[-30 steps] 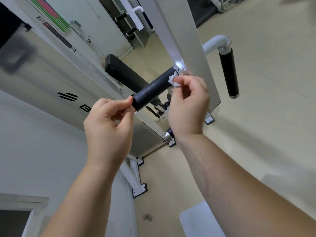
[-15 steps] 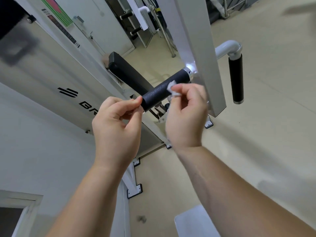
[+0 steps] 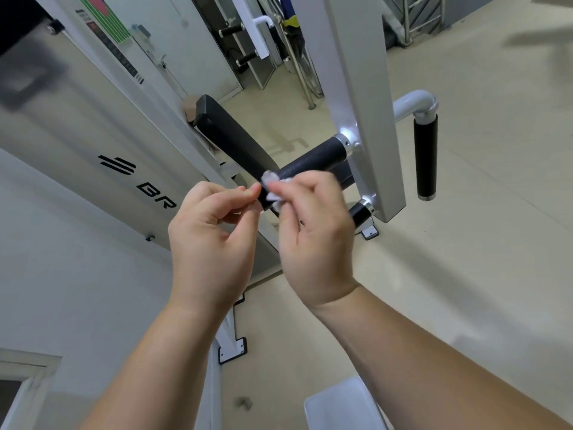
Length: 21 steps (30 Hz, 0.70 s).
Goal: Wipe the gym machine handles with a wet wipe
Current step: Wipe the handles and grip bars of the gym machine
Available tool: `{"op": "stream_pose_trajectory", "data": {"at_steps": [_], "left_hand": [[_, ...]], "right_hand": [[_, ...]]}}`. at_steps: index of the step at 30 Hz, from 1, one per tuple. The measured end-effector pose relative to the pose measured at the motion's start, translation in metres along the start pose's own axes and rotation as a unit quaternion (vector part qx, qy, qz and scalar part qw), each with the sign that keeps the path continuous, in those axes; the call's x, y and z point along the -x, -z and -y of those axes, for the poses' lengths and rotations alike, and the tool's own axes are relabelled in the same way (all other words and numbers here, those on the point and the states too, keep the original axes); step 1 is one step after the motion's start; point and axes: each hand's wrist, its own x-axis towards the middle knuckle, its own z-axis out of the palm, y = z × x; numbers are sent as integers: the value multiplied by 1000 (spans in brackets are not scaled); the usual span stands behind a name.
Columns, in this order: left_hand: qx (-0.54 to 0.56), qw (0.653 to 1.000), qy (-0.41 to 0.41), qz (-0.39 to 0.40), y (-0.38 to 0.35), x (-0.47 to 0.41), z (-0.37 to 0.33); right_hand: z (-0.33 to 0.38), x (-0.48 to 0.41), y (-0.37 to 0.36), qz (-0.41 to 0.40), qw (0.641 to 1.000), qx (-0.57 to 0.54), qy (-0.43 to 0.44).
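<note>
Head view: wipe at the handle's free end
Your right grip (image 3: 316,240) pinches the wet wipe (image 3: 273,189) against the black handle (image 3: 313,159) near its free end, whose tip your left grip (image 3: 210,243) pinches. Push further and the small wad may slip off that end or jam against your left grip; open travel runs only toward the white post (image 3: 356,88)

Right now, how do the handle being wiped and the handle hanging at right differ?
The wiped handle lies slanted, fixed to the white post; the hanging handle is upright under an elbow tube. The right hand holds a wet wipe on the wiped handle; nothing touches the hanging handle. Both are black.
</note>
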Motion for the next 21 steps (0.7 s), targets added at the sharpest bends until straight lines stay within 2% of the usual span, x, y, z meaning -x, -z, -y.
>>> {"op": "stream_pose_trajectory", "data": {"at_steps": [2,3,6,8,10,12,14,15,21], "left_hand": [[5,1000,2,-2,1,0,3],[7,1000,3,-3,2,0,3],[6,1000,5,-2,2,1,3],[8,1000,8,-7,0,1,2],[18,1000,11,-14,-2,1,2],[27,999,16,-16,-2,0,2],[31,999,23,-14,1,-1,4],[31,999,23,-13,2,-1,4],[39,999,34,-12,0,0,3]], "right_hand": [[-4,-5,4,39,998,7,45],[-11,-14,8,32,998,21,47],[-29,-45,28,-34,994,102,-12],[-26,-47,25,-45,991,120,-35],[-12,-31,13,-12,994,108,-3],[-1,-13,6,54,992,89,66],[-7,-19,11,108,982,92,126],[-14,-28,16,110,979,103,140],[-26,-50,23,20,986,167,12]]}}
